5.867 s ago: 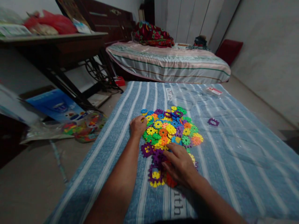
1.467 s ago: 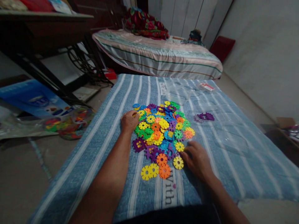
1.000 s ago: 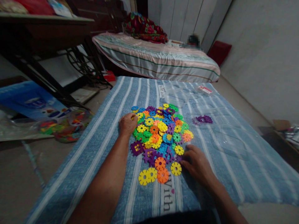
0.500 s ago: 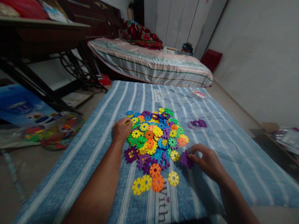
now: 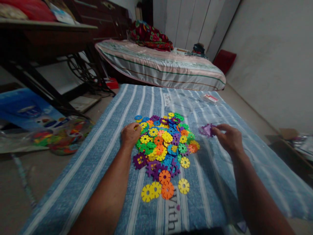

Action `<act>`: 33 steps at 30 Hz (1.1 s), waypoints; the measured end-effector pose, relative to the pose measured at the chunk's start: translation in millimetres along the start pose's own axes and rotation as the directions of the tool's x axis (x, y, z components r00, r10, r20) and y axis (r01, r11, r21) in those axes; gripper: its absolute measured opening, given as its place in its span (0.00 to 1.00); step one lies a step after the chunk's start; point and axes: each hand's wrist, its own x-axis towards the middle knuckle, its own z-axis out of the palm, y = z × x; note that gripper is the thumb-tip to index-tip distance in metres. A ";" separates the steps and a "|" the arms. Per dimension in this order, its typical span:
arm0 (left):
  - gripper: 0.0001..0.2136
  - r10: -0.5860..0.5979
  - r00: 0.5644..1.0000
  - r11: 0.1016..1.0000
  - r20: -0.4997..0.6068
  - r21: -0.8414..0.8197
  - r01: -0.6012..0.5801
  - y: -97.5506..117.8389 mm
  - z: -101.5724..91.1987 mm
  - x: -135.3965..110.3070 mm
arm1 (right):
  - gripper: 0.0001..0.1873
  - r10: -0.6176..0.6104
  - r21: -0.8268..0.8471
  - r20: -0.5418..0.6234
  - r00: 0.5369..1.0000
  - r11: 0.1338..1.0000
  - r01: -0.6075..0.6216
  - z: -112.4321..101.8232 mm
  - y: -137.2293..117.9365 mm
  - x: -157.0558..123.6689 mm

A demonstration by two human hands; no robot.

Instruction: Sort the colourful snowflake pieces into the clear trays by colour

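Packaging (image 5: 29,111), printed in blue, stands at the far left, below a dark table (image 5: 49,34) with a spoked wheel (image 5: 81,70) underneath. Next comes a clear bag (image 5: 70,138) with bright contents, lying on the floor beside a striped blue cloth (image 5: 73,179). The left hand (image 5: 130,133) rests at the left edge of a heap of notched pieces (image 5: 167,136), its fingers curled narrow; yellow shows at the fingertips, but whether they grip a piece cannot be told. The heap lies on the middle of the cloth, mostly discs in yellow, green, orange and blue, with purple frames toward the front left. At its near side, two yellow discs (image 5: 152,191) overlap, an orange disc (image 5: 164,192) touches another orange one, and a lone yellow disc (image 5: 186,188) lies apart. Right of the heap, a purple piece (image 5: 207,130), slightly blurred, is pinched between the thumb and fingers of the right hand (image 5: 230,137).
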 end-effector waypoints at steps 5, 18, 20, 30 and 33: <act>0.12 -0.001 1.000 1.000 0.014 0.003 0.001 0.7 -0.8 -0.6 | 0.21 -0.079 -0.105 -0.128 0.989 0.992 0.066 13.9 1.1 -4.0; 0.11 -0.011 1.000 1.000 0.010 0.030 0.010 1.2 0.6 -0.4 | 0.17 -0.342 -0.026 0.394 0.853 0.924 0.382 61.0 -40.4 -89.4; 0.11 -0.006 1.000 1.000 0.011 0.024 0.005 0.1 1.4 -0.1 | 0.16 -0.325 -0.052 0.397 0.858 0.926 0.375 63.6 -39.6 -91.0; 0.12 -0.002 1.000 0.999 0.007 0.041 0.002 -1.2 3.8 0.1 | 0.15 -0.256 0.065 0.287 0.923 0.967 0.248 65.5 -42.0 -96.4; 0.12 -0.008 1.000 0.999 0.008 0.039 0.008 -0.5 3.0 -0.3 | 0.10 -0.227 0.059 0.255 0.940 0.974 0.220 62.7 -49.4 -100.0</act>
